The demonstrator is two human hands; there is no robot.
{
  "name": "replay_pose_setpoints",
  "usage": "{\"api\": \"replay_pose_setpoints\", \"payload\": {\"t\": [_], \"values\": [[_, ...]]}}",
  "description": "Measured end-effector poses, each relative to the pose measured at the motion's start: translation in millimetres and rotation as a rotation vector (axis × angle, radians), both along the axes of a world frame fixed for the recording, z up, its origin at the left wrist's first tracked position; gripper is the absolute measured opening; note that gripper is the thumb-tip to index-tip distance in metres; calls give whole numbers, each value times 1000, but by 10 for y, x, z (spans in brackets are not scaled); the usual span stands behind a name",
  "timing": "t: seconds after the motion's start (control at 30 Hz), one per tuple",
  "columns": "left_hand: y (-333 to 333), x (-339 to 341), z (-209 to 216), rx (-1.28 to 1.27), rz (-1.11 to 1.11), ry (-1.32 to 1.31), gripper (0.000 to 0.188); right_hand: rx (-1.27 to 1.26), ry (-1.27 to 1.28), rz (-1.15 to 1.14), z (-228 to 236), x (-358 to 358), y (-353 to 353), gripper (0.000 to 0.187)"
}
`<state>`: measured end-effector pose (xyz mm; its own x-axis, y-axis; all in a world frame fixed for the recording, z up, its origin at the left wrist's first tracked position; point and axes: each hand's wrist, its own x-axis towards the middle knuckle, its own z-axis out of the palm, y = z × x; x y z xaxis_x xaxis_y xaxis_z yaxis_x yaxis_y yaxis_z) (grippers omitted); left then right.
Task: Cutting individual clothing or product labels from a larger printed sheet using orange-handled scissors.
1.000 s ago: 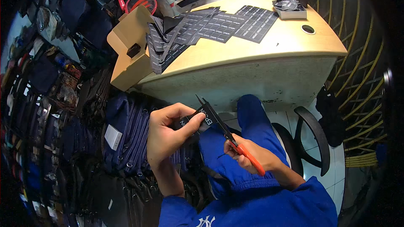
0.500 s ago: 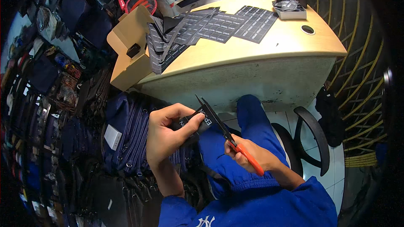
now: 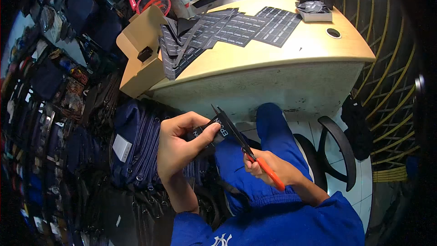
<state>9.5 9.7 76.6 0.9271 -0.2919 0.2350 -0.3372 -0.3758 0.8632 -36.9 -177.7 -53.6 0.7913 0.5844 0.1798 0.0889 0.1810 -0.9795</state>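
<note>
Between thumb and fingers, my left hand (image 3: pixel 184 143) pinches a small dark strip with pale lettering (image 3: pixel 202 133). My right hand (image 3: pixel 271 166) grips a pair of scissors (image 3: pixel 266 171) by their orange handles. Their dark blades point up and to the left, slightly parted at the tips, and lie along the right edge of the strip. Whether the blades are cutting into it, I cannot tell. Both hands are above my lap, in front of the desk. Part of the strip is hidden behind my left fingers.
On the wooden desk (image 3: pixel 273 54) lie several dark printed sheets (image 3: pixel 236 29). An opened cardboard box (image 3: pixel 141 70) stands at its left end, a small box of dark pieces (image 3: pixel 317 16) at its far right. Stacked navy bags (image 3: pixel 150 143) sit left of me; a chair armrest (image 3: pixel 339 148) is at right.
Hardly anything differs. Both hands, the strip and the scissors stay in nearly the same place, with only a slight shift of the fingers.
</note>
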Motion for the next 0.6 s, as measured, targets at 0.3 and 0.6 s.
{"api": "replay_pose_setpoints", "payload": {"t": [0.3,0.6], "values": [[-7,-7,17,-1,5,-3,6,104,139,28,-55,-28,20,22],[-5,-7,18,-14,5,11,6,90,144,20,8,-33,9,21]]}}
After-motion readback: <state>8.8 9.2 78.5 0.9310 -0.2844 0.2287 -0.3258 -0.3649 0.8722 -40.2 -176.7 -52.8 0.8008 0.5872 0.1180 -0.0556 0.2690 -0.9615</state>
